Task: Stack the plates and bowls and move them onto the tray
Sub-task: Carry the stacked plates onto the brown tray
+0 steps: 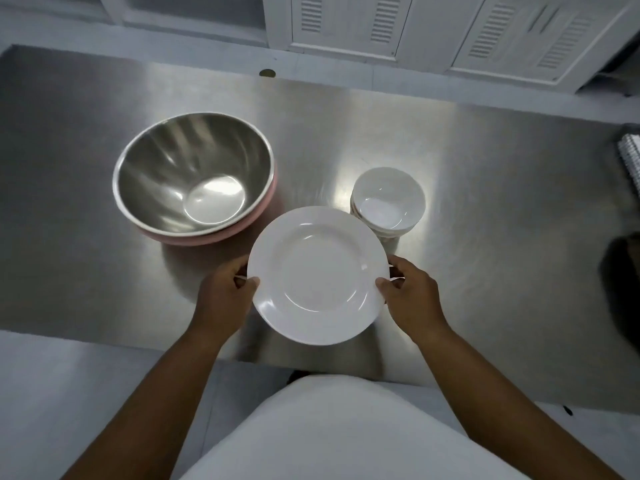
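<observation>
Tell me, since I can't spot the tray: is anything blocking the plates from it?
Cannot tell: no tray shows in the head view. Both the left hand and right hand grip the white plates; the metal bowl and small bowls sit just beyond.

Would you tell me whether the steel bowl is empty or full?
Empty: the steel bowl stands upright on the table, and its bare shiny bottom shows.
</observation>
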The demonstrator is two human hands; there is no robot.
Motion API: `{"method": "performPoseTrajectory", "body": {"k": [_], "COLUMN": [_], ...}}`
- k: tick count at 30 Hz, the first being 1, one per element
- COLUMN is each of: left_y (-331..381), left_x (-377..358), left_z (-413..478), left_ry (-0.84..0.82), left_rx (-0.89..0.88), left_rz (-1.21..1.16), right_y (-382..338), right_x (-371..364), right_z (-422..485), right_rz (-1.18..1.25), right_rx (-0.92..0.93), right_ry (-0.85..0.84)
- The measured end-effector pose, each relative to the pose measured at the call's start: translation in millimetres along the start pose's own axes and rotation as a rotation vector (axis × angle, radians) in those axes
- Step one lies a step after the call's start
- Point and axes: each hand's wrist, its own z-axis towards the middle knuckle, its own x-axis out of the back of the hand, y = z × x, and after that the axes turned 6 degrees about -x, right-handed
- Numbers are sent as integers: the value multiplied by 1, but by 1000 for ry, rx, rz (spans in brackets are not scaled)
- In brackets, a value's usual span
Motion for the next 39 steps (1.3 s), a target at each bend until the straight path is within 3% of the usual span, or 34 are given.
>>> {"method": "performPoseTrajectory", "body": {"k": [9, 17, 23, 39], "left_y": [75, 143, 204, 368], "left_x": [-12, -87, -190, -547], "left_z": [26, 44, 40, 4], "left_ry": [-90, -262, -367, -883], "left_rx": [-192, -234, -312, -482], "left_rz": [-21, 24, 120, 235], "right_y": [-3, 36, 92, 304], "right_x": [51, 133, 221, 463], "right_z": [0, 9, 15, 30], "right_rz": [132, 207, 238, 299], "right_rx": [-22, -101, -171, -509], "right_ry": [187, 316, 425, 743]}}
